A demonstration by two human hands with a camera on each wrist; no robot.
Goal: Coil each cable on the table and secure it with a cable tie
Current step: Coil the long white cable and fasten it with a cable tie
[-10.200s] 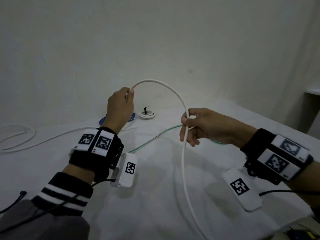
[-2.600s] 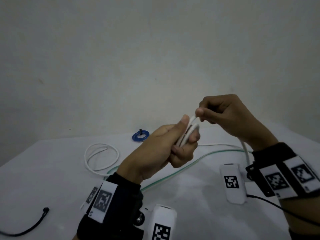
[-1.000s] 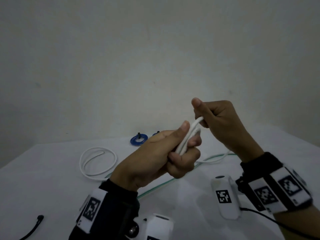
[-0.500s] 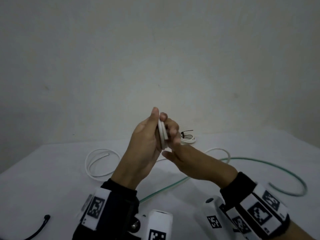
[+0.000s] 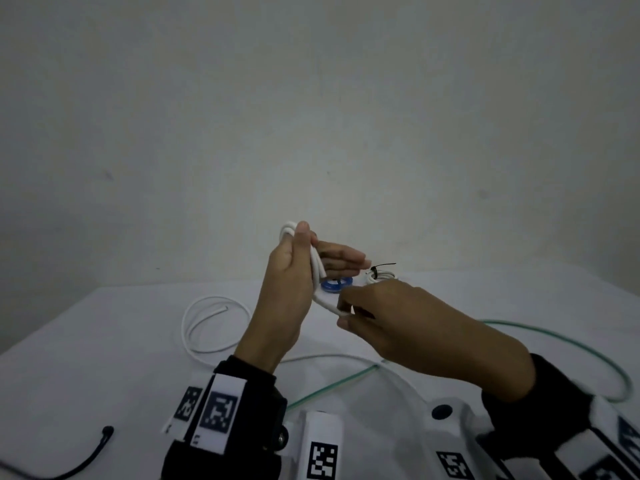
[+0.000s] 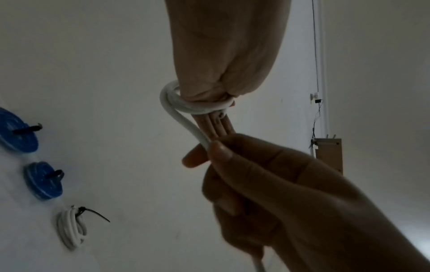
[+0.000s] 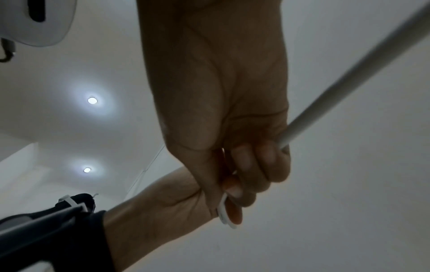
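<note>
Above the table, my left hand carries a white cable wound in a few turns round its straight fingers, with the thumb pressing the turns at the top. In the left wrist view the turns cross the fingers. Just below and to the right, my right hand pinches the free strand between thumb and forefinger. The strand runs on past the right palm, and its slack lies on the table.
The white table carries a loose white cable loop, a long green cable, and a black cable end at the front left. At the back lie a blue coil and a white coil with a black tie.
My right hand has come away from the left fingers and dropped lower right, drawing the white strand with it. The left hand tilted, fingers now pointing right.
</note>
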